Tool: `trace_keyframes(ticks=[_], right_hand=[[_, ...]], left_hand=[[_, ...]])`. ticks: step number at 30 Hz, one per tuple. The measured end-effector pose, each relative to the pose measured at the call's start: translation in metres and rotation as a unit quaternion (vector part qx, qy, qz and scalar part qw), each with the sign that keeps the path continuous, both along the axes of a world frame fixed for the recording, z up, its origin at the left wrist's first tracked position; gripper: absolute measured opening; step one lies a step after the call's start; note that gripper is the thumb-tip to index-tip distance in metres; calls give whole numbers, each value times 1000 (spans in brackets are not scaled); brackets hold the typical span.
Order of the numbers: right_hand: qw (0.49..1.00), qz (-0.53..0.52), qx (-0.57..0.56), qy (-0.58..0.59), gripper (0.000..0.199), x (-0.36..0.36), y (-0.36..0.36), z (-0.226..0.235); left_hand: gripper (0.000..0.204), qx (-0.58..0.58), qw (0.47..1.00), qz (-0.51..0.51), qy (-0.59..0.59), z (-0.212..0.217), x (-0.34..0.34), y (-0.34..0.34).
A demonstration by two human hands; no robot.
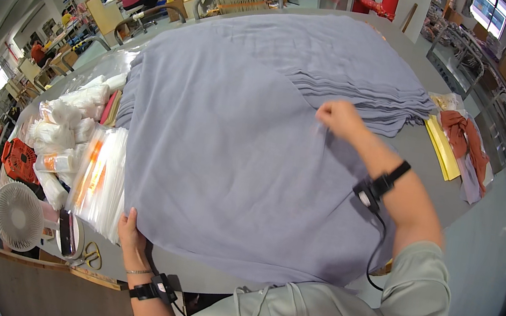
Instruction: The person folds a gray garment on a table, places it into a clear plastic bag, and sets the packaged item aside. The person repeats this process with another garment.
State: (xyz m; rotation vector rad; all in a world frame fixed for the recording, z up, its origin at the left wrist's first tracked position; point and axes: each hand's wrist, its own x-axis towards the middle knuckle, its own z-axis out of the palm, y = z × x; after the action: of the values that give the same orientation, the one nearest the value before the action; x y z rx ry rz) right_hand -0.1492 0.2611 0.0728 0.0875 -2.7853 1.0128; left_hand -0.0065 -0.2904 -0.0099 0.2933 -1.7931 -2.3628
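Note:
A large sheet of grey-lilac fabric (227, 154) lies spread over the table, its near edge hanging close to my body. My right hand (340, 118) is closed in a pinch at the fabric's right edge, knuckles up, beside a layered stack of the same fabric (351, 55) at the back. At the near left corner my left hand (130, 229) grips the fabric's edge, with some of its fingers hidden. Both wrists carry black strapped devices with cables.
Left of the fabric are clear plastic bags (97, 181), white plastic rolls (61, 131), a white fan (17, 215), a dark phone-like object (67, 233) and scissors (93, 256). Yellow sheets (443, 148) and rust-coloured cloth (465, 137) lie at the right edge. Metal rails and other people stand beyond.

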Motion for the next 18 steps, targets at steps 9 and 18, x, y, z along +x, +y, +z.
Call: trace_keyframes(ticks=[9,18], right_hand=[[982,-36,-133,-128,29,-89,-30,-37],[977,45,-201,-58,21,45,37,109]], left_hand=[[28,47,999,-20,17,-1,1,-2],[17,-461,876,-23,139,40,-15,-22]])
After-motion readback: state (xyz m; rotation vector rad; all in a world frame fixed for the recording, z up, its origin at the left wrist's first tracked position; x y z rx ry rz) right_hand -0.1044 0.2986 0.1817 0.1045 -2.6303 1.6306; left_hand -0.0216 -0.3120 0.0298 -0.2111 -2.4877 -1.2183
